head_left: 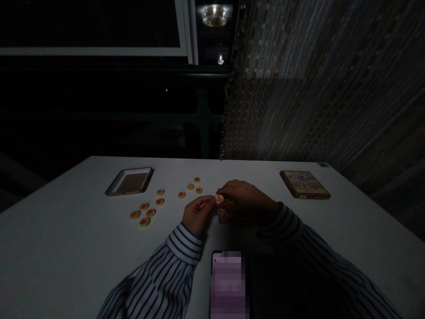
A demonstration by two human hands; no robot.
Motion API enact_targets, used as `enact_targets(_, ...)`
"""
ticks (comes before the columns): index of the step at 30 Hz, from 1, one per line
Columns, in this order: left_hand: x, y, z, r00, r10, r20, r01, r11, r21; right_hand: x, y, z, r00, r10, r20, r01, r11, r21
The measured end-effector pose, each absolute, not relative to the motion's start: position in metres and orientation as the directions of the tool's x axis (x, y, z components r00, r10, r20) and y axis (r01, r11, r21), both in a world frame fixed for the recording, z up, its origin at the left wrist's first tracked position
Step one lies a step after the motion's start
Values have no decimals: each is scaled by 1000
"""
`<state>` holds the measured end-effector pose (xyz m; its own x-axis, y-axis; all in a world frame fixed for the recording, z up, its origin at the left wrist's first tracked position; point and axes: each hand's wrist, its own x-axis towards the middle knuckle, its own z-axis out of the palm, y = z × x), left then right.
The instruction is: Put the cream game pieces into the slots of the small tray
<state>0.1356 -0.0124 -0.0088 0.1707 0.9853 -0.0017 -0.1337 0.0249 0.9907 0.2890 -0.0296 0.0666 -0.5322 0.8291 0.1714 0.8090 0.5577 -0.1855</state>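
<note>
My left hand (196, 214) pinches a round pale game piece with a red mark (218, 199) between thumb and fingertips above a white table (66, 248). My right hand (246, 200) curls over a small pile of similar pieces (224, 215), fingers closed around some of them. Several more round pieces (146, 213) lie scattered on the table to the left, and a few others (194, 186) sit just beyond my hands. Both my sleeves are striped blue and white.
An open shallow box tray (130, 180) lies at the far left of the table. A flat box lid with a printed top (304, 184) rests at the far right. A phone with a lit screen (229, 283) lies near the front edge. The room behind is dark.
</note>
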Motion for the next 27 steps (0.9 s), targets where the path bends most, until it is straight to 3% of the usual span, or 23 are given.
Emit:
enact_targets(12, 139, -14, -9, 131, 991, -4, -212, 32, 977, 300, -28, 68, -517, 835, 191, 829, 543, -133)
enact_targets(21, 137, -13, -14, 98, 986, 138, 89, -147, 985, 307, -28, 72, -495, 846, 197, 843, 522, -127)
enact_targets(27, 136, -12, -20, 125, 974, 187, 241, -212, 947, 310, -29, 75, -481, 868, 121, 863, 494, -108)
